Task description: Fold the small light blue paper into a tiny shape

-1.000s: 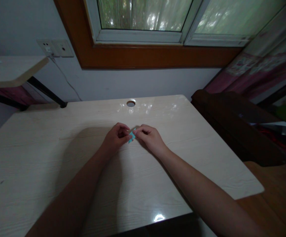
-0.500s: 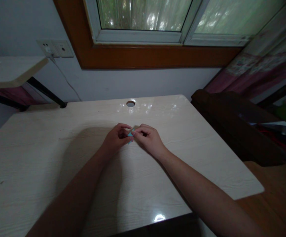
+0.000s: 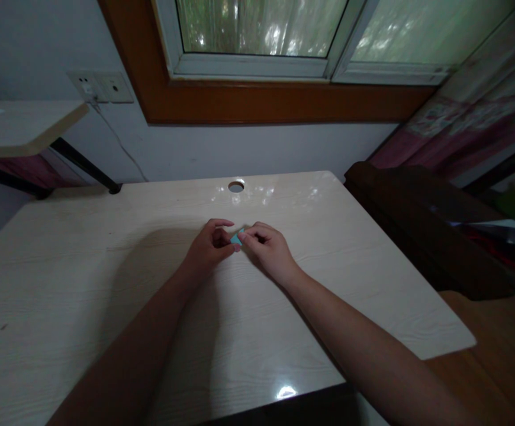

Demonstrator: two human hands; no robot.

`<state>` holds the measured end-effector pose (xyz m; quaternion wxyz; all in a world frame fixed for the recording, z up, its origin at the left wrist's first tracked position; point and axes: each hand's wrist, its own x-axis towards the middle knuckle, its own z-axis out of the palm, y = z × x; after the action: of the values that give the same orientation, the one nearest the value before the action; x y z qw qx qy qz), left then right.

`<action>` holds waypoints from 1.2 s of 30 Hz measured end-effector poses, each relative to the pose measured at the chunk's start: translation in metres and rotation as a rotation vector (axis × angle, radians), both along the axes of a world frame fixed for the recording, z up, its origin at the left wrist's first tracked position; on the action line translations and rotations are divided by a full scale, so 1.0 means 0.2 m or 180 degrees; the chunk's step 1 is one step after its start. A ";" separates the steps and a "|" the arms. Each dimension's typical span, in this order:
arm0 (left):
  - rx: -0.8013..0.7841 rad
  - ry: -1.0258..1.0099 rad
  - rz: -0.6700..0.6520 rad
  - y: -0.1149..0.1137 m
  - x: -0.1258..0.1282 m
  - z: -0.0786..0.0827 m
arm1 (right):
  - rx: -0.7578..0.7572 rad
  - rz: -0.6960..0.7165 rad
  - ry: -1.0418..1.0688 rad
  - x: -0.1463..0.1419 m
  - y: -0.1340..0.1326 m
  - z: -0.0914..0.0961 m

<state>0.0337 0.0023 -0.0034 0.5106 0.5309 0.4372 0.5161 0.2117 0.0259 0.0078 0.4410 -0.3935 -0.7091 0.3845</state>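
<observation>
Between my hands, over the middle of the desk, is a small light-blue piece of folded paper (image 3: 235, 239). My right hand (image 3: 269, 245) pinches its right side between thumb and fingers. On the left side, my left hand (image 3: 208, 245) curls round the paper, with its thumb at the lower edge and its index finger raised off it. Fingers of both hands cover parts of the paper, so its full shape is hidden.
A pale wood-grain desk (image 3: 151, 331) has a round cable hole (image 3: 236, 187) near its back edge. At the left stands a raised shelf (image 3: 26, 130) on black legs. A window (image 3: 257, 35) is behind, and dark furniture (image 3: 417, 231) stands to the right.
My left index finger has lifted away from the paper. The blue paper shows more of its face, and the tip that hung below my left thumb is no longer visible.
</observation>
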 end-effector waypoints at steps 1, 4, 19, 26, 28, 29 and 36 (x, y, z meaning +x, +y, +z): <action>-0.0001 0.0003 0.0014 0.00 0.00 0.00 | -0.0035 -0.0018 0.0026 0.00 0.00 0.00; -0.0038 -0.0011 0.0015 0.00 0.00 0.00 | -0.0098 -0.0045 0.0074 0.00 0.01 -0.01; 0.0024 -0.0165 -0.0004 0.00 0.01 0.00 | -0.0389 -0.0125 0.0267 0.00 0.01 0.00; 0.0146 -0.0123 -0.0099 -0.01 0.02 0.00 | -0.0477 -0.0273 0.0435 0.01 0.02 -0.01; 0.0158 -0.0087 -0.0131 -0.01 0.01 0.00 | -0.0473 -0.0253 0.0414 0.01 0.02 0.00; 0.0169 -0.0061 -0.0110 -0.01 0.01 0.00 | -0.0462 -0.0232 0.0398 0.01 0.02 0.00; 0.0167 -0.0118 0.0034 0.01 0.00 -0.01 | -0.0496 -0.0020 0.0307 0.00 0.01 0.00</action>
<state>0.0343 0.0034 -0.0055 0.5018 0.5321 0.4168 0.5398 0.2122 0.0283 0.0071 0.4440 -0.4098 -0.6537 0.4557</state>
